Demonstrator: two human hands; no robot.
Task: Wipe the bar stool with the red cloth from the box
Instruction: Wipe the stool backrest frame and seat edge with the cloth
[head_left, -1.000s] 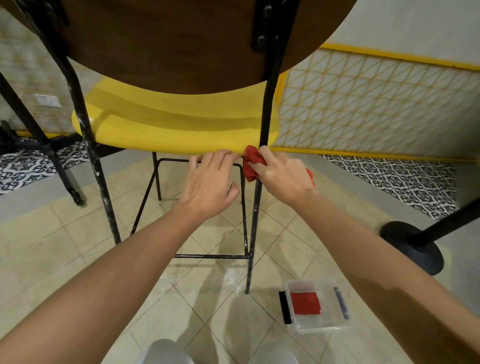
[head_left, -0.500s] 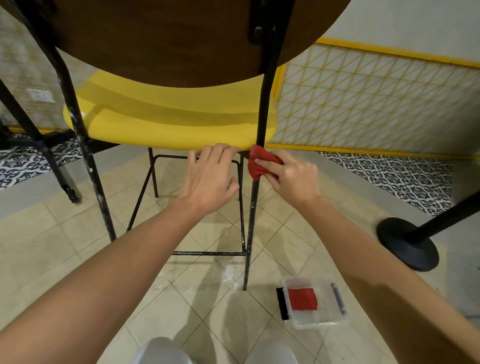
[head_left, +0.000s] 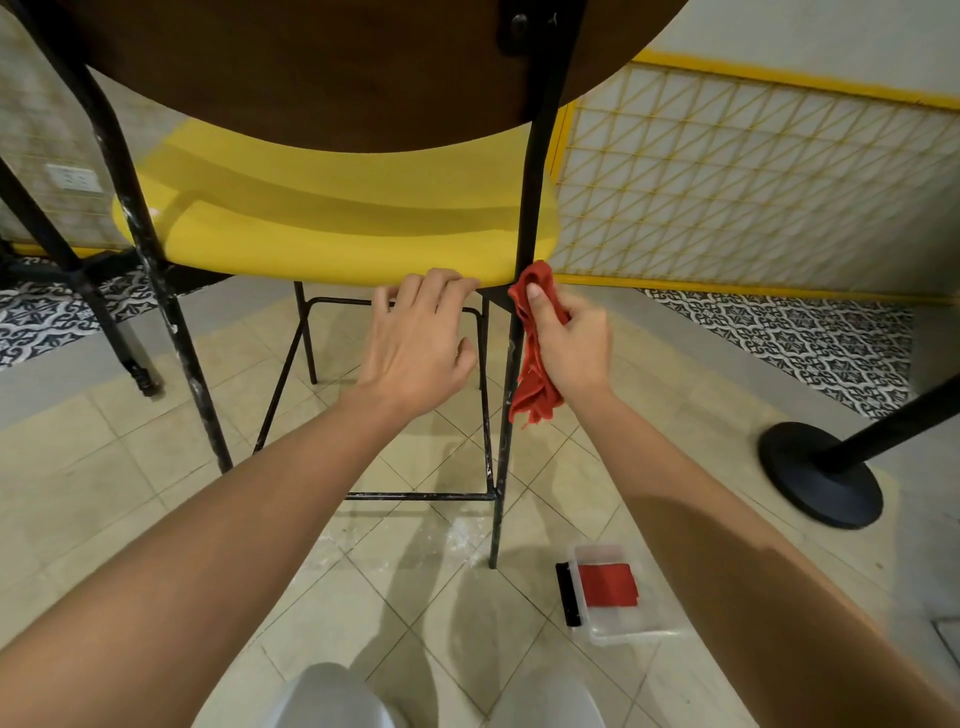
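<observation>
The right hand (head_left: 569, 345) is closed around the red cloth (head_left: 535, 358), thumb pressing its upper fold against the black rear leg (head_left: 511, 374) of the bar stool (head_left: 337, 234), just below the corner of the yellow seat; the rest of the cloth hangs loose beside the leg. The left hand (head_left: 421, 345) holds nothing, its fingers spread and curled over the seat's near edge to steady the stool. The step in hand looks like wiping the frame where leg meets seat. To do it well, the cloth should wrap around the tube rather than press on one face, so the far side of the leg gets cleaned too, and the stroke should run down the leg's length with steady pressure, since the paint-flecked metal will likely catch the fabric. The left hand's brace matters: a tall stool on smooth floor tiles could slide or tip under a sideways push. The dangling tail would be better gathered into the palm. The clear box (head_left: 618, 597) sits on the floor near the leg's foot, another red piece inside.
</observation>
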